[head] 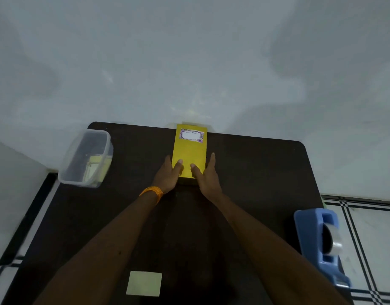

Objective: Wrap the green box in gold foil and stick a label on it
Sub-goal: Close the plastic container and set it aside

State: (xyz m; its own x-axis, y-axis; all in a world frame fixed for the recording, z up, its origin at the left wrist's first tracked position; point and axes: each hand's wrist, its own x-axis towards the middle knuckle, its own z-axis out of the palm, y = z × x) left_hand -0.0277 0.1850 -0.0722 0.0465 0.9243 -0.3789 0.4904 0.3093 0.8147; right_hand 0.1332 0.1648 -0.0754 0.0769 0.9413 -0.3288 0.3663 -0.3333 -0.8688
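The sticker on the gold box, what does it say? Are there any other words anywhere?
Label on the gold-wrapped box: one line of cursive writing, too small and blurred to read.
Tape dispenser, plastic container, pale paper square: no writing visible.

The dark table (255, 172) carries a gold-wrapped box (189, 153), clear tub (86, 159), blue tape dispenser (319, 245) and pale paper square (144, 283).

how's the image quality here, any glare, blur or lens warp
Head view: dim, bluish light, with soft hand-shaped shadows on the wall. The gold-wrapped box throws a faint yellow glow onto the wall behind it. The label text is too soft to read. Wide-angle warp bends the table edges and stretches the tape dispenser and plastic container at the sides.
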